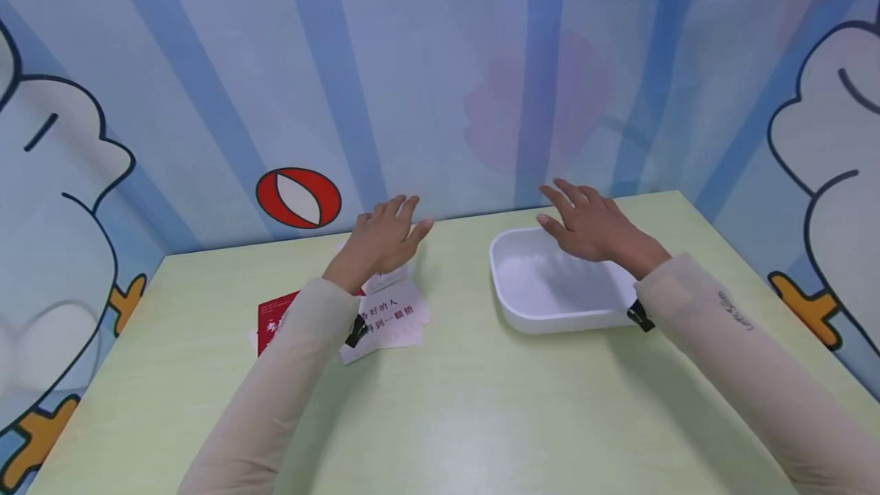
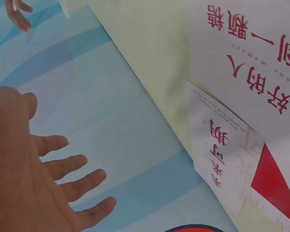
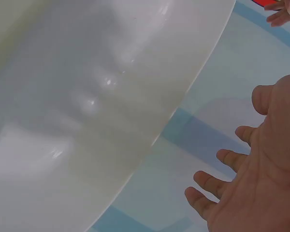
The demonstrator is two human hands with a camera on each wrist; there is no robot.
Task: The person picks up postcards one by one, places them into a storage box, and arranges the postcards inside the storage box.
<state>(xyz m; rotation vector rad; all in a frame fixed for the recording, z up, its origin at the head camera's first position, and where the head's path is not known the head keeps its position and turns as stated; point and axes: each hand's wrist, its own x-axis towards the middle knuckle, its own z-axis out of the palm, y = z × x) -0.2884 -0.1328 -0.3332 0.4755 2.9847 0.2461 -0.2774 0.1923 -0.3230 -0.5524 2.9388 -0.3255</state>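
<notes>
Pale yellow-green table [image 1: 474, 411]; blue-striped backdrop [image 1: 426, 75] with cartoon figures behind its far edge. Overlapping red and white paper cards [image 1: 395, 319], left of the far edge's middle, partly hidden by beige left sleeve [image 1: 275, 396]. Rounded white tray [image 1: 529, 281], towards far right corner, partly covered by right hand [image 1: 587, 228]. Left hand [image 1: 381, 239] raised near cards; both hands' fingers extended, gripping nothing.
</notes>
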